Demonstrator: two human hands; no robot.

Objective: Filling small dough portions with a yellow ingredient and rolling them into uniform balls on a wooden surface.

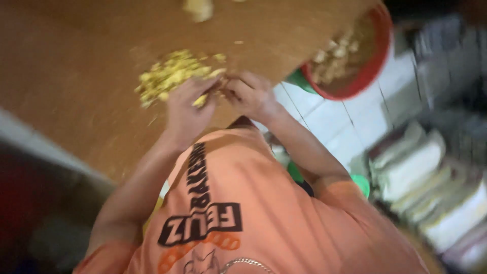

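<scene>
Both hands meet over yellow bits at the wooden board's near edge.

The left hand [186, 114] pinches a yellow piece [200, 100] in curled fingers; the right hand [251, 94] is closed just beside it, its contents blurred. A heap of chopped yellow bits [170, 76] lies on the round wooden board [76, 76], touching the left hand. A red basin [373, 61] sits under the board's far right edge.

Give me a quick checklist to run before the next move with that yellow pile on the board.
1. Both hands in view: ok, left hand and right hand meet at the board's edge.
2. Yellow pile fully on the wooden board: ok.
3. What the fingers hold: cannot tell, blurred.
4. Red bowl under the board's edge: ok, partly covered.
5. Picture sharpness: not ok, motion blur.
</scene>
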